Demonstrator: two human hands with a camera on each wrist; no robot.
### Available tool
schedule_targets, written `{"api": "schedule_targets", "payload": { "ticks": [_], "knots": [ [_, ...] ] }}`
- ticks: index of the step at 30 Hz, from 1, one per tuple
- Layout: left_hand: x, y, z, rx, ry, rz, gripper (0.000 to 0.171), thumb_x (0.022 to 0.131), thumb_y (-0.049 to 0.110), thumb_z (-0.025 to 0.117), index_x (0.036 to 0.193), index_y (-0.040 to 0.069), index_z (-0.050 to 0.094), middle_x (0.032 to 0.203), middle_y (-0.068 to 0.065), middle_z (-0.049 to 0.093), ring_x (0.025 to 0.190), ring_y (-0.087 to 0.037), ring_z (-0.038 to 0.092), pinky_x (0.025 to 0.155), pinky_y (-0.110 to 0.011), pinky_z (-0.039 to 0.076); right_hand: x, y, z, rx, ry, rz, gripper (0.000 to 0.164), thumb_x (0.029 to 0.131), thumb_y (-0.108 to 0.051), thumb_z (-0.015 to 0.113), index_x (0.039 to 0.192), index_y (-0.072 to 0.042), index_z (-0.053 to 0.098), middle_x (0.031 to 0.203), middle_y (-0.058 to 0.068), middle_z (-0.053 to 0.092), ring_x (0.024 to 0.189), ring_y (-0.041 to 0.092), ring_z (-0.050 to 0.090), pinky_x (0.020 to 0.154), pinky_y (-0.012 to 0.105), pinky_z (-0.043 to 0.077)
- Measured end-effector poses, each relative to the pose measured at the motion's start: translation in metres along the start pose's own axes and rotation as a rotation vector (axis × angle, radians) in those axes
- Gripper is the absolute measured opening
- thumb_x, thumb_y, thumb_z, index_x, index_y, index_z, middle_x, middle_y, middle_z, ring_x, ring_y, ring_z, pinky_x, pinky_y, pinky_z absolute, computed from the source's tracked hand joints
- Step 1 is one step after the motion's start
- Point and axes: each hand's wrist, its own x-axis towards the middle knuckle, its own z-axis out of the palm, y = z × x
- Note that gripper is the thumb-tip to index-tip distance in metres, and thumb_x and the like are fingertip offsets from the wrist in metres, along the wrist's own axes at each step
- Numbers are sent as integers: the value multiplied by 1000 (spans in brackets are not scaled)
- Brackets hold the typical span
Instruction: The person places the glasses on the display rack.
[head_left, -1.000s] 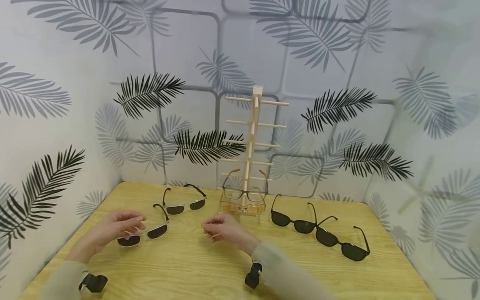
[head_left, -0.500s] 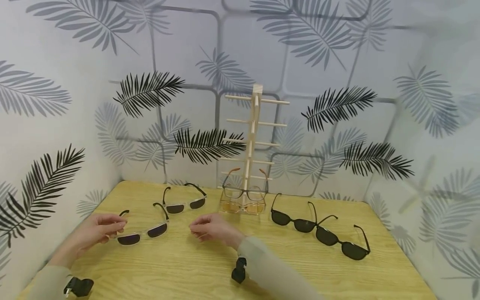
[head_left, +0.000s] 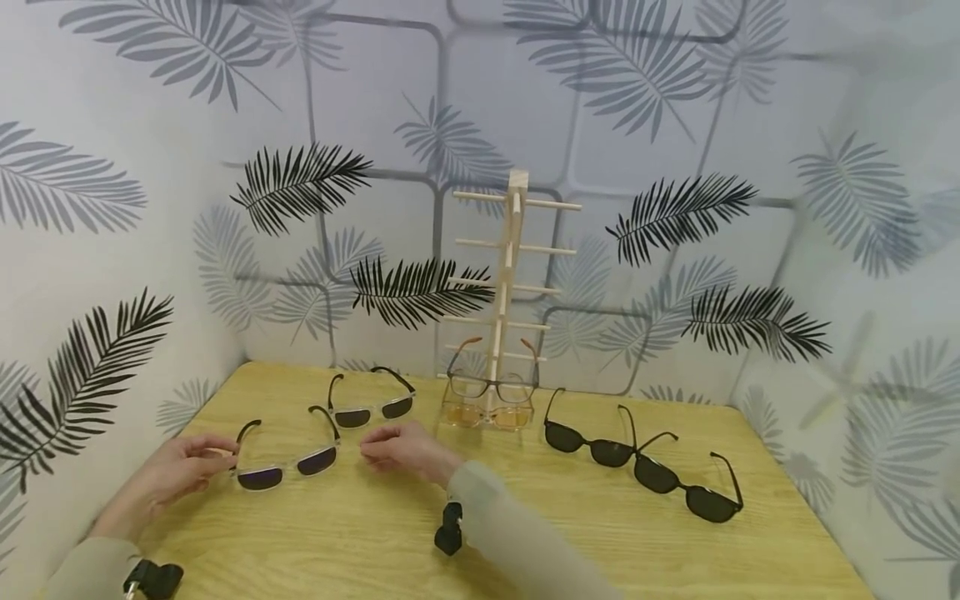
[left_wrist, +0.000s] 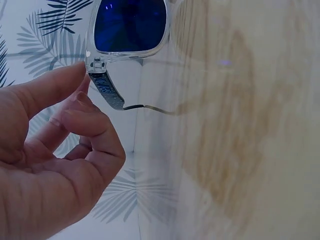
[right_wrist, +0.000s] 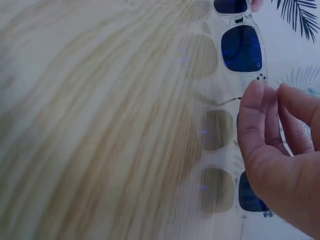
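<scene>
My left hand (head_left: 176,473) is at the left hinge of the nearer clear-framed sunglasses (head_left: 317,462), which stand with dark temples unfolded. In the left wrist view its thumb and bent fingers lie right beside the frame's hinge (left_wrist: 96,64); I see no firm pinch. To the right of the same pair, my right hand (head_left: 408,450) hovers a little apart from it, fingers loosely bent and holding nothing. A second clear-framed pair of sunglasses (head_left: 396,407) stands just behind. In the right wrist view the right hand (right_wrist: 285,145) partly covers that pair.
A wooden eyewear stand (head_left: 504,279) with crosspieces rises at the back. Low on it hang dark-framed eyeglasses (head_left: 468,385) above orange-tinted glasses (head_left: 510,417). Two black sunglasses stand at right, one pair (head_left: 611,452) beside the other (head_left: 711,503). Patterned walls surround the wooden table (head_left: 337,550).
My right hand has moved left toward the nearer clear-framed sunglasses. My left hand has drawn left, from over that pair to its left end. The sunglasses have stayed in place.
</scene>
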Motion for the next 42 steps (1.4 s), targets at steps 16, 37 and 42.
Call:
{"api": "schedule_targets", "payload": {
  "ticks": [16,37,42],
  "knots": [
    [4,0,1,-16,-40,-66,33,92,19,69,119,2,63,93,6,68,79,-10,66,67,-29,57,16,-2,19,70,8,16,39,94,-2,63,132,-8,62,128,9,64,103,25,69,85,37,59],
    [0,8,-13,-237,-277,16,18,93,3,64,108,13,65,103,4,69,94,-13,69,86,-33,58,10,-5,26,134,25,-39,30,97,-15,62,124,-2,65,109,5,71,96,15,69,88,41,58],
    [-2,11,-13,-244,-279,23,19,94,4,64,110,14,65,103,5,70,94,-13,69,85,-31,58,6,-6,31,156,66,-55,25,96,-16,65,117,-4,68,106,4,70,90,12,67,86,41,59]
  ]
}}
